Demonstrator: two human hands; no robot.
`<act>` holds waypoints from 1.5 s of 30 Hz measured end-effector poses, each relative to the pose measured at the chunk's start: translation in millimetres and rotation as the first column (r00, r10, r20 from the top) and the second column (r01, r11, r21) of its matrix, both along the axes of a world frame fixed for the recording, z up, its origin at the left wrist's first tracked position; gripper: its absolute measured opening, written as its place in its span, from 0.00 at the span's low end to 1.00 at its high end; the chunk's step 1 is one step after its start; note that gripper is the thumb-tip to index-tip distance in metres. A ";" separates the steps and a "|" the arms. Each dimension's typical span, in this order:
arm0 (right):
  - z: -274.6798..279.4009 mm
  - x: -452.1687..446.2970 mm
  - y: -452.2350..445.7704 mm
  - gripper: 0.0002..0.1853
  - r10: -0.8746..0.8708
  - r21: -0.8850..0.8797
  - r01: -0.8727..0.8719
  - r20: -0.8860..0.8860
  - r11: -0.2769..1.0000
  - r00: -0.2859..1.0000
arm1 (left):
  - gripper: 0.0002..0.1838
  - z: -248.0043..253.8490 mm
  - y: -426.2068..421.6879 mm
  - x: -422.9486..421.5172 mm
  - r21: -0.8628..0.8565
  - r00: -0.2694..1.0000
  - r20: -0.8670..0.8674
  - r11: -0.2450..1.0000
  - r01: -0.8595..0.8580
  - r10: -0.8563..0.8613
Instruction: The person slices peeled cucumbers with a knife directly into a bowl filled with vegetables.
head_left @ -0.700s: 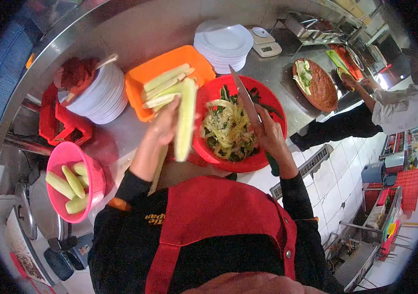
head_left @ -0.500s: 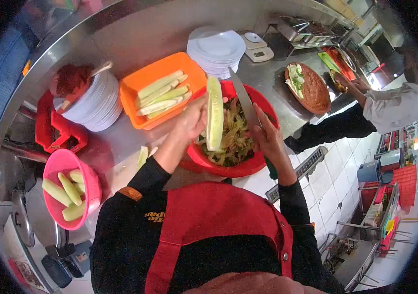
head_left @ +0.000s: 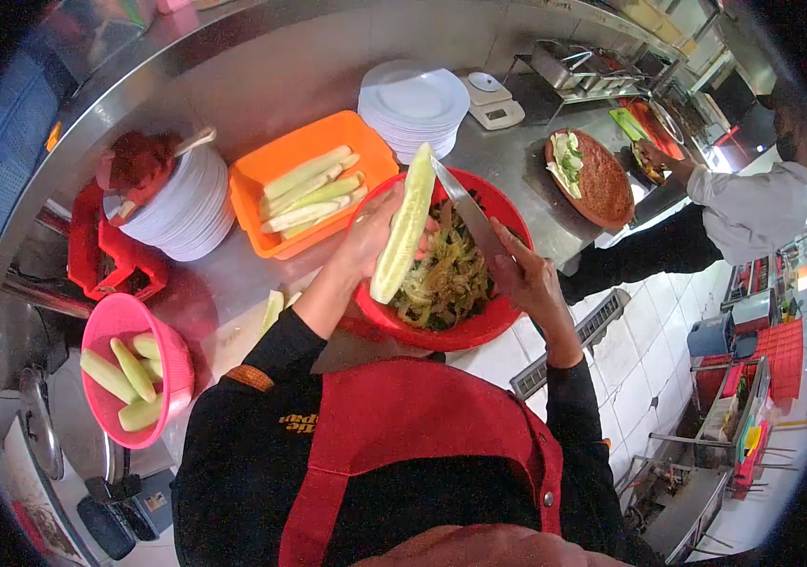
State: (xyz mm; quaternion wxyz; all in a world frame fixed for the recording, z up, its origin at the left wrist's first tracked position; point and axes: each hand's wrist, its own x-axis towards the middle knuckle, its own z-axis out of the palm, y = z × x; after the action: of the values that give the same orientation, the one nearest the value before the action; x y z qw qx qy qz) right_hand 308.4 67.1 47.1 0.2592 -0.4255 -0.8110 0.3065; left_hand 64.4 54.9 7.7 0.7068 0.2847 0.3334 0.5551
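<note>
Long and pale green, a halved cucumber (head_left: 405,227) is held in my left hand (head_left: 372,231), cut face up, over the left side of a red bowl (head_left: 479,333). My right hand (head_left: 528,276) grips a large knife (head_left: 468,210), its blade slanting up and left over the bowl, its tip close to the cucumber's upper end. Sliced vegetables and dark green leaves (head_left: 446,283) fill the bowl. Behind my left hand, an orange tray (head_left: 245,194) holds several cut cucumber lengths (head_left: 314,194).
A pink basket (head_left: 177,383) of peeled cucumbers stands at the left. Plates (head_left: 413,99) are stacked behind the bowl, more (head_left: 181,213) beside a red crate (head_left: 106,255). A scale (head_left: 496,111) and a brown dish (head_left: 602,189) lie rightward. A co-worker (head_left: 744,203) works at the far right.
My left hand has carried the cucumber from beside the orange tray to over the red bowl and tilted it. The knife's tip is now nearer the cucumber. The view has shifted slightly.
</note>
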 end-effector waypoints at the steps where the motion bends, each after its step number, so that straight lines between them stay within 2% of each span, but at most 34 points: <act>1: 2.4 0.2 0.3 0.22 0.016 0.020 -0.016 -0.006 1.000 1.000 | 0.26 0.6 -0.7 -2.2 -0.004 0.999 -0.031 1.000 0.025 -0.025; 3: 7.7 1.2 0.7 0.22 0.030 0.040 -0.030 -0.013 0.999 0.999 | 0.25 9.6 -3.5 -6.1 -0.007 0.997 -0.065 1.000 0.028 -0.029; 5: 12.0 2.9 0.6 0.23 -0.001 -0.059 0.008 0.115 0.998 0.993 | 0.24 18.7 -5.7 -7.4 -0.011 0.995 -0.096 0.999 0.031 -0.032; 8: 7.9 6.0 1.3 0.24 0.051 -0.027 -0.050 0.037 0.998 0.998 | 0.23 23.2 -5.6 -9.0 -0.020 0.990 -0.140 1.000 0.024 -0.027; 14: 15.7 6.4 -7.7 0.25 0.058 -0.122 -0.053 0.037 0.991 0.998 | 0.23 22.1 -0.4 -9.3 0.001 0.984 -0.172 0.999 0.035 -0.035; 18: 7.7 11.0 -10.8 0.26 0.101 -0.070 -0.099 0.031 0.993 0.994 | 0.24 24.0 5.6 -9.5 0.037 0.975 -0.220 0.999 0.026 -0.018; 20: 16.7 9.0 -18.3 0.27 0.076 -0.237 -0.077 -0.013 0.968 0.997 | 0.24 23.8 9.1 -7.3 0.052 0.968 -0.249 0.999 0.007 0.006; 23: 12.8 11.4 -21.3 0.27 0.072 -0.301 -0.069 -0.003 0.951 0.997 | 0.24 22.3 14.9 -3.9 0.076 0.970 -0.241 0.997 -0.017 0.035; 29: 7.0 18.7 -23.1 0.25 0.054 -0.291 -0.042 0.032 0.956 0.998 | 0.22 15.7 21.6 4.6 0.064 0.969 -0.246 0.998 -0.008 0.024; 33: 7.2 20.3 -24.5 0.25 0.009 -0.264 -0.005 0.011 0.965 1.000 | 0.22 19.6 22.7 8.2 0.078 0.981 -0.188 0.997 -0.022 0.037; 35: 7.4 19.3 -24.0 0.24 -0.006 -0.182 0.010 0.023 0.983 1.000 | 0.22 23.1 23.3 9.5 0.083 0.985 -0.170 0.996 -0.017 0.031; 38: 7.8 23.3 -20.4 0.23 0.006 -0.093 -0.005 0.003 0.996 1.000 | 0.23 27.6 23.8 7.9 0.064 0.969 -0.230 0.995 -0.081 0.093; 41: 17.6 28.9 -15.8 0.23 -0.059 -0.089 0.061 0.025 0.994 0.998 | 0.25 25.2 25.7 -2.6 0.077 0.951 -0.297 0.995 -0.063 0.083; 45: 14.8 24.1 -7.6 0.24 -0.039 -0.050 0.038 -0.031 0.998 0.999 | 0.26 26.1 25.4 5.6 0.069 0.971 -0.237 0.998 0.005 0.012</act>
State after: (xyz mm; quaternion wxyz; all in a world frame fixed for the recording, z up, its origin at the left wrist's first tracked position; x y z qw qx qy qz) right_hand 332.5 59.5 61.9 0.2673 -0.4423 -0.7907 0.3280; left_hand 70.0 80.2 33.8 0.6506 0.3730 0.3966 0.5295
